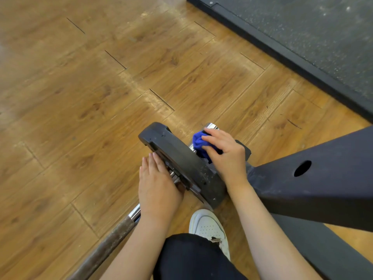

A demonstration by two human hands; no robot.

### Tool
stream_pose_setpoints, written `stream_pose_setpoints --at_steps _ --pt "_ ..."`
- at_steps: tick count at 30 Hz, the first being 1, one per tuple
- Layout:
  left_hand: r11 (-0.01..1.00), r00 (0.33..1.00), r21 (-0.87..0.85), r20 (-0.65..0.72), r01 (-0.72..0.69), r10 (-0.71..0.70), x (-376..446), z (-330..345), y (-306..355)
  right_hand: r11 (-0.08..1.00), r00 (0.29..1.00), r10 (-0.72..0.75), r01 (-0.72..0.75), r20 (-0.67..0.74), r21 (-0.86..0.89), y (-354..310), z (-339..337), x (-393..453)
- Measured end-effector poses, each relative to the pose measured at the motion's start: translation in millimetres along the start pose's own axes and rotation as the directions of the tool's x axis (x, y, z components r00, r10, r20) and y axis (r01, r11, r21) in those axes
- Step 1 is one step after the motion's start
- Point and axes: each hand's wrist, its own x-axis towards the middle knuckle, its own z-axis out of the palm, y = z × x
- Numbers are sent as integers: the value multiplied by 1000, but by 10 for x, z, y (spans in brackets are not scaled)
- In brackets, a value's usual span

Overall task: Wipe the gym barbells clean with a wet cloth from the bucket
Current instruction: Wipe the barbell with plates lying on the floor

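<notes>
Wood-look plank floor [101, 98] fills most of the view, with a dark speckled rubber mat [302, 27] at far right. No bucket or other container shows in this view.

Right hand [224, 154] grips a bunched blue cloth [198, 144], fingers curled over it and pressing it onto the chrome barbell sleeve end [212, 126], on the far side of the black weight plate [181, 162]. Cloth sits between the plate and the shiny sleeve tip, touching the sleeve. Right wrist is bent, forearm running up from near right.

Left hand [159, 184] is flat, fingers straight and together, pressing against the near face of the black plate at its hub; it grasps nothing. Fingertips point to the far side, forearm coming up from the near edge.

Long barbell shaft [109, 245], dull brown-grey with a chrome collar, runs from near left up to the plate and passes under the left wrist. Plate stands on edge on the floor, tilted diagonally in view.

Black metal rack beam [323, 178] with a round hole lies at right, just beside the plate and behind the right forearm. White sneaker [210, 227] stands on the floor just near of the plate, below a dark trouser leg [191, 259].
</notes>
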Motion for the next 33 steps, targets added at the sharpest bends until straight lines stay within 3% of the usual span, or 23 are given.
stream_pose_setpoints --at_steps 3,6,10,14,16,19,21,24,25,27,30,33 --pt "1000 1000 -9 10 0 1 -11 -5 4 970 941 -220 240 255 -48 -67 107 227" --pt "1000 1000 8 30 1 -2 -10 -28 3 938 869 -235 320 435 -134 26 111 182" --pt "999 999 53 53 -1 -2 -20 -57 6 973 929 -148 198 338 -119 67 84 114" --pt "998 999 62 54 -1 -2 -8 -62 -5 970 964 47 20 263 -244 -22 181 398" --pt "998 998 64 64 -10 6 -8 -53 -10 965 900 103 12 423 -261 -34 173 473" --pt "999 999 45 49 -18 16 -2 -31 -20 986 725 47 75 687 -146 58 115 307" --pt "998 999 48 43 -27 25 4 -19 -24 993 736 78 0 672 -115 101 49 136" --pt "998 999 57 43 -31 28 10 -15 -30 992 929 75 -31 363 -126 114 36 98" --pt "998 999 61 42 -33 31 11 -14 -31 988 961 102 -66 259 -142 81 57 143" --pt "998 999 52 42 -33 31 8 -14 -33 970 966 180 -144 183 -194 20 99 274" --pt "1000 999 13 42 -19 19 2 -17 -33 967 932 164 -87 324 -239 -37 132 395" --pt "1000 999 -5 27 -24 24 5 -19 -34 992 802 53 28 596 -126 -73 83 322"
